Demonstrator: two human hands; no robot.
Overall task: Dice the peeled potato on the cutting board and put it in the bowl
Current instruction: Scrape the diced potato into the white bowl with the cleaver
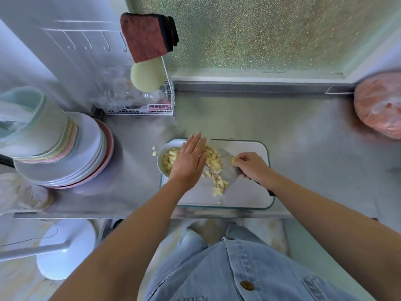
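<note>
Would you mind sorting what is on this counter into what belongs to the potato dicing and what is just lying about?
In use:
- diced potato
- white bowl
- cutting board
- knife, held by the right hand
- left hand, open beside the dice

Lying about:
- stack of plates
- wire rack
- red cloth
- pink bag

— Any writing you can make out from here?
— None. The stacked plates [65,153] on the left are plain, and the pink bag [378,105] far right shows no label I can read.
</note>
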